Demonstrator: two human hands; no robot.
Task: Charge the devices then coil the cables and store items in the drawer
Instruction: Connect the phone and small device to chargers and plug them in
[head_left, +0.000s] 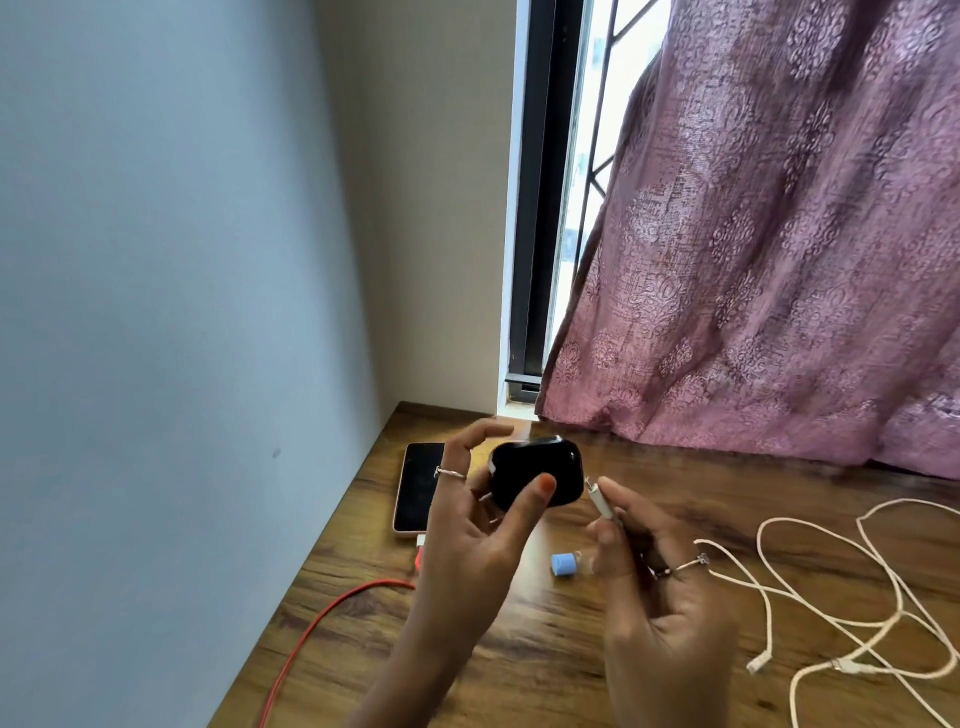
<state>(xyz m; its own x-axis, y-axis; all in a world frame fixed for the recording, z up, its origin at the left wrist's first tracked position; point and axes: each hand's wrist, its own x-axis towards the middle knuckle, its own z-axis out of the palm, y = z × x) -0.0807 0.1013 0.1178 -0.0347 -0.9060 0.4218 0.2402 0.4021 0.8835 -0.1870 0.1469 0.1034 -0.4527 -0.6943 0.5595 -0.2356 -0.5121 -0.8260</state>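
I see the left hand (470, 525) curled around a black earbud case (532, 475), thumb pressed on its front face and the other fingers behind it, where most of them are hidden. Just to the right of it, the right hand (654, 582) pinches the white plug end (600, 499) of a white cable (831, 587); the metal tip sits near the case's right edge but apart from it, and motion blur keeps me from making out the connector type. From this hand the cable trails right in loose loops across the wooden table (571, 649), running off the frame's right edge. Between and below the two hands lies a small blue-capped item (563, 564), partly covered by the right fingers, so I cannot tell what it is. Behind the left hand a phone (418, 486) lies screen up, dark, its right edge hidden by the fingers. A red cable (322, 623) reaches its near end, the joint itself masked by the left wrist, and leaves the frame at the bottom. Beyond both hands a mauve patterned curtain (779, 260) hangs to the tabletop.
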